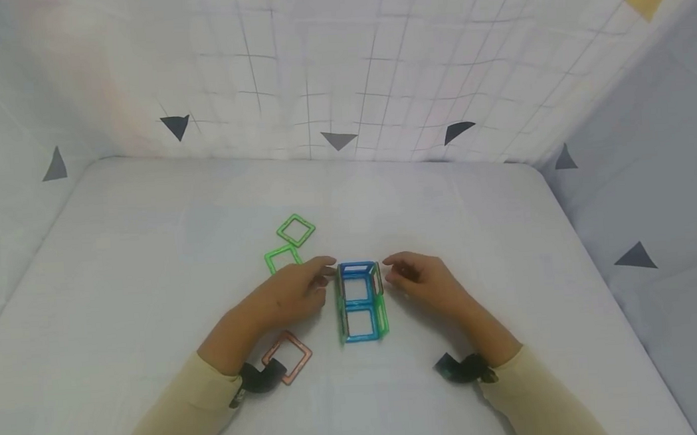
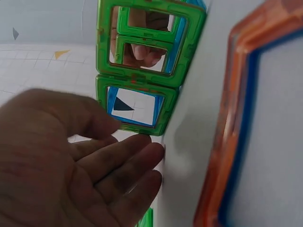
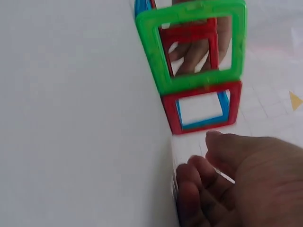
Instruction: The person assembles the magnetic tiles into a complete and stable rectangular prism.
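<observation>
A structure of square magnetic frames stands on the table, with blue squares (image 1: 361,341) at its base and far end. Green frames (image 2: 137,81) form its left side in the left wrist view; a green frame (image 3: 199,82) and a red frame (image 3: 178,116) form its right side in the right wrist view. My left hand (image 1: 290,293) is beside the far left corner, fingers loosely bent, near or touching the frame; contact is unclear. Just off the far right corner, my right hand (image 1: 427,280) holds nothing, its fingers loosely curled.
Two green squares (image 1: 296,230) lie beyond my left hand, one partly covered by it. An orange-red square (image 1: 302,365) lies by the left wrist. White cloth walls (image 1: 375,63) with dark and yellow triangles surround the white table (image 1: 147,256).
</observation>
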`<act>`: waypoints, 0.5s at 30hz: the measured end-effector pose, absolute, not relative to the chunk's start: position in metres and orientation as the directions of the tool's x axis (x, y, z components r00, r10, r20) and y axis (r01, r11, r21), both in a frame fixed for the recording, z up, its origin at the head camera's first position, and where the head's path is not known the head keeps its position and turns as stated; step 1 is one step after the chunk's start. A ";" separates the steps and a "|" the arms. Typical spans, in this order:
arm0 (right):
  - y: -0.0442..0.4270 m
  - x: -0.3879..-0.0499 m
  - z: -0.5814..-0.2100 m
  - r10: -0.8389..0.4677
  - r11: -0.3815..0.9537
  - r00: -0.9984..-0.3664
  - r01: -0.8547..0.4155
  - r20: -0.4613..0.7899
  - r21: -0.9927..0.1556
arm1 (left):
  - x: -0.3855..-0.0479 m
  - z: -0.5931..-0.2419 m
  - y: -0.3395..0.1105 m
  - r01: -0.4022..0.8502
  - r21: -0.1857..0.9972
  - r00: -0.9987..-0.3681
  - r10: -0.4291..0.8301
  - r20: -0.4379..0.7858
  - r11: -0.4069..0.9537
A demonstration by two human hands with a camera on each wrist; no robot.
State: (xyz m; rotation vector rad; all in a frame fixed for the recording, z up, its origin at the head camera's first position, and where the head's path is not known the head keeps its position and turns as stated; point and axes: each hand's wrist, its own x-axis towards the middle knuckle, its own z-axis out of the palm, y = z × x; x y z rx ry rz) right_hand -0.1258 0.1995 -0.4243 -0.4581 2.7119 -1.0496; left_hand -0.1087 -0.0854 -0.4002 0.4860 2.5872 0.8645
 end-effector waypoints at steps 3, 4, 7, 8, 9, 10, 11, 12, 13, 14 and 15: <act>0.197 -0.125 -0.426 -0.382 0.688 -0.923 -0.252 -0.045 -0.680 | -0.106 -0.398 -0.084 0.205 0.627 -0.849 0.455 -0.269 0.752; 0.196 -0.125 -0.426 -0.390 0.687 -0.920 -0.265 -0.036 -0.677 | -0.106 -0.397 -0.084 0.214 0.621 -0.842 0.465 -0.274 0.754; 0.195 -0.124 -0.428 -0.409 0.684 -0.912 -0.292 -0.021 -0.668 | -0.103 -0.395 -0.085 0.258 0.612 -0.817 0.507 -0.275 0.747; 0.195 -0.125 -0.429 -0.414 0.684 -0.910 -0.300 -0.014 -0.665 | -0.103 -0.395 -0.085 0.269 0.611 -0.807 0.520 -0.278 0.745; 0.194 -0.125 -0.429 -0.418 0.681 -0.908 -0.307 -0.009 -0.665 | -0.102 -0.395 -0.086 0.286 0.611 -0.796 0.537 -0.277 0.738; 0.194 -0.125 -0.429 -0.422 0.677 -0.907 -0.314 -0.002 -0.666 | -0.101 -0.395 -0.086 0.295 0.611 -0.785 0.551 -0.284 0.735; 0.194 -0.124 -0.429 -0.425 0.674 -0.905 -0.318 0.003 -0.667 | -0.101 -0.395 -0.086 0.305 0.616 -0.773 0.567 -0.286 0.727; 0.194 -0.124 -0.429 -0.427 0.671 -0.904 -0.323 0.008 -0.667 | -0.100 -0.395 -0.086 0.312 0.617 -0.764 0.577 -0.290 0.723; 0.194 -0.124 -0.429 -0.428 0.668 -0.904 -0.326 0.013 -0.669 | -0.100 -0.396 -0.086 0.318 0.619 -0.756 0.586 -0.291 0.718; 0.194 -0.124 -0.429 -0.429 0.666 -0.903 -0.328 0.016 -0.670 | -0.099 -0.396 -0.086 0.319 0.623 -0.750 0.592 -0.295 0.714; 0.194 -0.124 -0.429 -0.429 0.664 -0.903 -0.329 0.018 -0.672 | -0.099 -0.396 -0.086 0.324 0.624 -0.745 0.598 -0.295 0.711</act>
